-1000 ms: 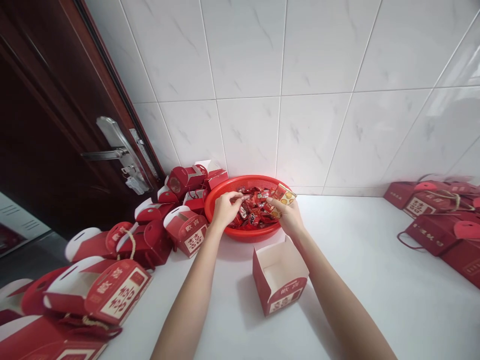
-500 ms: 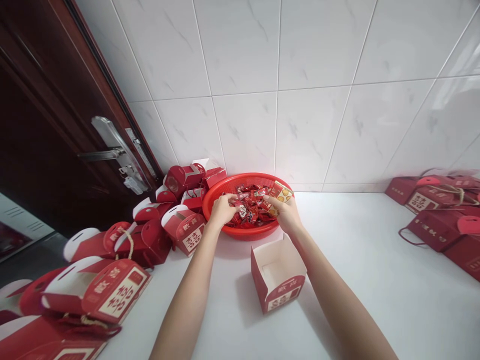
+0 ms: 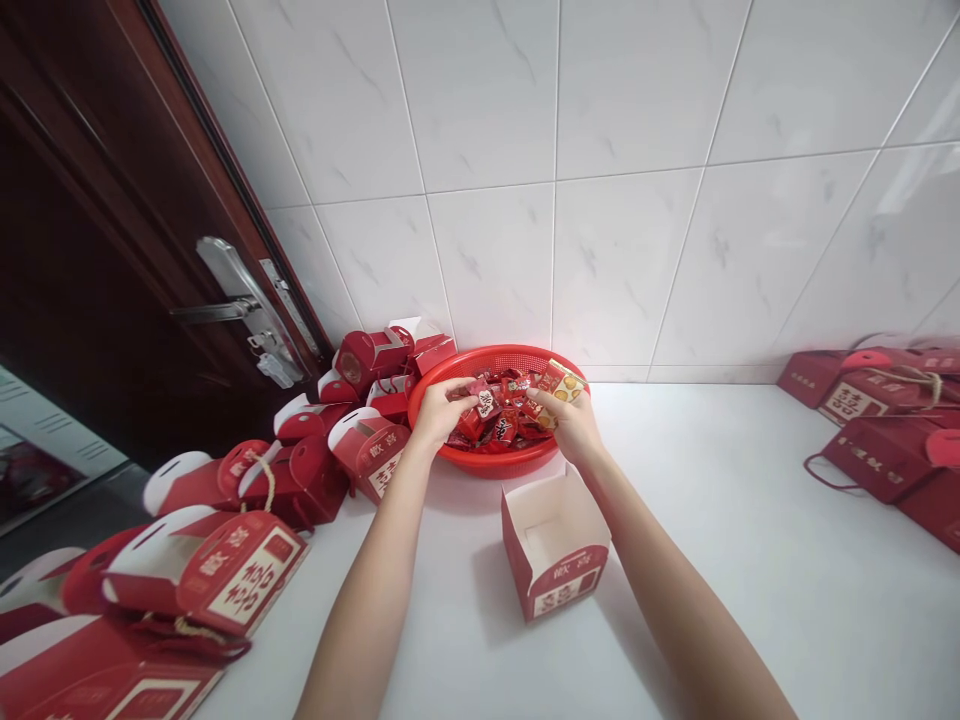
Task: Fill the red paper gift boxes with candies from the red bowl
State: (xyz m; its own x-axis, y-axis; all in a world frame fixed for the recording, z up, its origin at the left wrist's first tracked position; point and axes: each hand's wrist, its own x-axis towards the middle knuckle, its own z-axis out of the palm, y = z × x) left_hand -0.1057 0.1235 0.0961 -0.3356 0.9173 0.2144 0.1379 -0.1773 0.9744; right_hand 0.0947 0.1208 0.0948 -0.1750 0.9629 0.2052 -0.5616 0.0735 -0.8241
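Observation:
Both hands are over a red plastic basket [image 3: 499, 466] filled with wrapped candies [image 3: 506, 428]. At its left side, my left hand [image 3: 444, 408] pinches a red-wrapped candy [image 3: 487, 398] with pale lettering. My right hand [image 3: 574, 425], at the basket's right side, is closed on a yellow and red snack packet [image 3: 564, 380]; red wrappers sit by its thumb, and I cannot tell if they are held too. In front of the basket, an open-topped red gift box [image 3: 559, 560] stands upright on the white table, its pale inside showing nothing in it.
Several red gift boxes [image 3: 217, 575] crowd the table's left side, some with rope handles. More red boxes [image 3: 877, 440] stand at the far right. A white tiled wall [image 3: 615, 250] rises behind the table [image 3: 705, 520]. A dark door with a metal handle [image 3: 225, 310] is at the left.
My left hand has lifted the red candy slightly out of the pile. My right hand keeps the packet in nearly the same place. The view has shifted a little.

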